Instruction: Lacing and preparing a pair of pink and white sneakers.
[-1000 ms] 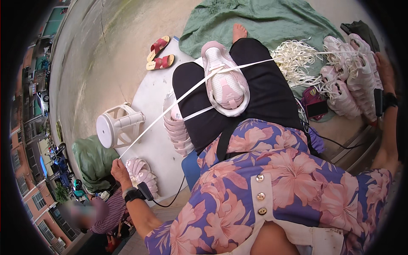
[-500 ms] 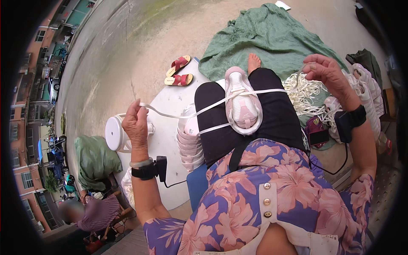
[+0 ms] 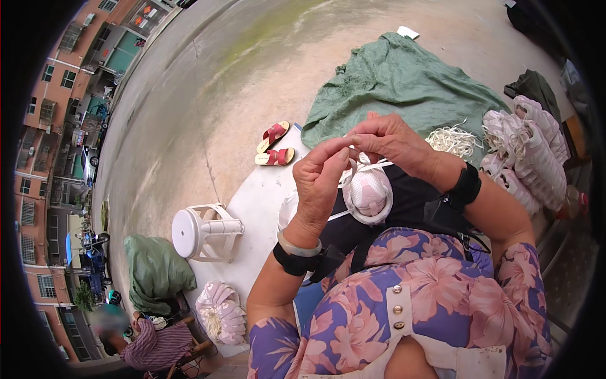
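On the lap, one pink shoe upper (image 3: 368,191); left hand (image 3: 320,183) and right hand (image 3: 391,140) pinch its white cord (image 3: 351,172).

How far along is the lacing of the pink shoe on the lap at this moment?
Done: a pile of laced shoes lies on the person's right. In hand: the left hand and right hand pinch the white cord above the pink shoe upper on the lap. Left: loose cords and another stack wait.
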The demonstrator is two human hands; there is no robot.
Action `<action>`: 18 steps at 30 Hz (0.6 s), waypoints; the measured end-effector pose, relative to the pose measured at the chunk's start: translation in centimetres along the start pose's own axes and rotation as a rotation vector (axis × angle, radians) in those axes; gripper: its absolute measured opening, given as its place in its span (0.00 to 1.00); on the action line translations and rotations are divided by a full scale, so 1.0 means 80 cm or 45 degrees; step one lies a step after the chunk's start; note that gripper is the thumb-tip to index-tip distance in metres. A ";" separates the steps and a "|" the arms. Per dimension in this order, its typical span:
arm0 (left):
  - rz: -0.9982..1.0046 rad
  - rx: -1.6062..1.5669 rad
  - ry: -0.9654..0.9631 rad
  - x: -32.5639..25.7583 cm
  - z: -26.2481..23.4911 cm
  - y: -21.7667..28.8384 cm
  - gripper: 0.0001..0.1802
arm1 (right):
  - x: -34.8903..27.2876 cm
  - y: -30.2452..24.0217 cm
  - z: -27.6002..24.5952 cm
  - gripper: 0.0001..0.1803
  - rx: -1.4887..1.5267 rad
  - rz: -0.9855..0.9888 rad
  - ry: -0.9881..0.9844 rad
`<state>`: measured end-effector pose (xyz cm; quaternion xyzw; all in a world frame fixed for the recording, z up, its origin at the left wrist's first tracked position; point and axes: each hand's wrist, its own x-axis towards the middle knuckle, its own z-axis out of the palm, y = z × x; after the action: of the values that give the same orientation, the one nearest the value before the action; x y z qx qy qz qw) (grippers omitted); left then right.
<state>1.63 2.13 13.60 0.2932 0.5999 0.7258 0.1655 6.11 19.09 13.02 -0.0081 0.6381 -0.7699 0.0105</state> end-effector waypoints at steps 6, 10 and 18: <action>-0.026 0.012 0.077 -0.001 0.012 -0.009 0.12 | -0.002 0.014 0.002 0.10 0.106 -0.022 -0.007; -0.162 -0.083 0.038 -0.001 0.007 -0.008 0.15 | -0.005 0.015 0.005 0.09 0.103 -0.002 0.013; -0.305 -0.242 -0.021 -0.002 0.001 -0.014 0.14 | -0.007 0.012 0.011 0.09 0.104 0.005 -0.011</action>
<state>1.65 2.33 12.50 0.2084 0.5579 0.7518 0.2830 6.66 18.09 12.19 -0.0097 0.6061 -0.7952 0.0152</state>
